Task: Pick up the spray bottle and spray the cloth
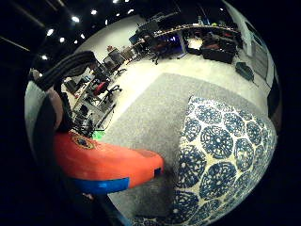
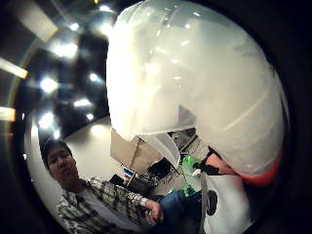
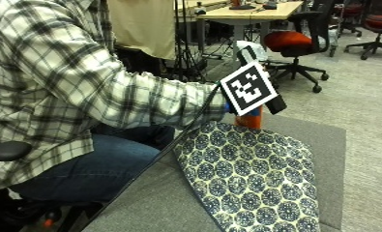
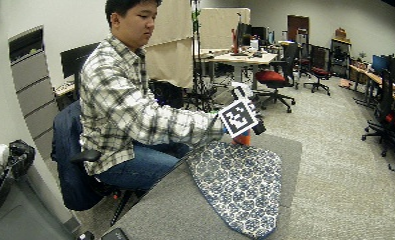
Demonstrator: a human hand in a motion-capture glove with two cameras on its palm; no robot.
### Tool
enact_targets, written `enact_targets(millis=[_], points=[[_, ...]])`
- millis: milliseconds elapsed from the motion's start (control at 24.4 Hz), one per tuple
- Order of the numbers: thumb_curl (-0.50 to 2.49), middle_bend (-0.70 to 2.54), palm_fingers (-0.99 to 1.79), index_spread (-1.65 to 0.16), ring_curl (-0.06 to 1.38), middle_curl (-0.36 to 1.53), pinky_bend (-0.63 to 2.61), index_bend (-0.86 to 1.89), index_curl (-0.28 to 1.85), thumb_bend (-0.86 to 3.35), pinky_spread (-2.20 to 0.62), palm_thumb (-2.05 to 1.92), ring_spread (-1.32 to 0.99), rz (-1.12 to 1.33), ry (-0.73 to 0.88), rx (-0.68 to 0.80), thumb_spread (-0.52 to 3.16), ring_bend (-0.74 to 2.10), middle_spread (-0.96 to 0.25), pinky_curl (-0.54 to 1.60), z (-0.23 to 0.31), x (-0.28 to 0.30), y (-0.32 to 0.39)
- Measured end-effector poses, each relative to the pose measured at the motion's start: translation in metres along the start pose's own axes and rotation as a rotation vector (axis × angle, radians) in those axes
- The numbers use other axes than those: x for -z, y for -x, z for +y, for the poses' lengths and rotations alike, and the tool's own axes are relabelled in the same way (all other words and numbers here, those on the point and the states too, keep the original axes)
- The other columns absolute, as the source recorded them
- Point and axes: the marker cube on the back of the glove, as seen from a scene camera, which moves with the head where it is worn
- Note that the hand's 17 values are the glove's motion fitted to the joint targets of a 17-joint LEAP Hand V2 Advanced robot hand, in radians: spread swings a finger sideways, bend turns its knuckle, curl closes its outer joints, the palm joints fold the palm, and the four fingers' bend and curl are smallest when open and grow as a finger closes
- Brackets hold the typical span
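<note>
Spray bottle (image 1: pixel 106 167), orange with a blue band, is up off the counter (image 3: pixel 335 140), just beyond the far end of the patterned cloth (image 3: pixel 255 179). Right hand (image 3: pixel 232 107) mostly hidden; grip apparently wrapped around the bottle, trigger unseen. Aim the nozzle down at the cloth before squeezing.

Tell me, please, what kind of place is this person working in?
Probably an open office or lab workspace. Rolling office chairs, one with a red seat, stand on a carpeted floor, desks carry equipment, and monitors line one side. The person sits at a grey table bearing a patterned cloth.
</note>
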Motion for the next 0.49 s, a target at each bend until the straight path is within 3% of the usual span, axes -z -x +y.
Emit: enact_targets(millis=[492], points=[[0.77,0.46,1.2,-0.23,0.5,0.56,0.63,0.14,0.6,-0.03,-0.17,0.99,-0.18,0.008,0.019,-0.025,0.42,0.54,-0.1,0.45,0.0042,0.0006,-0.003]])
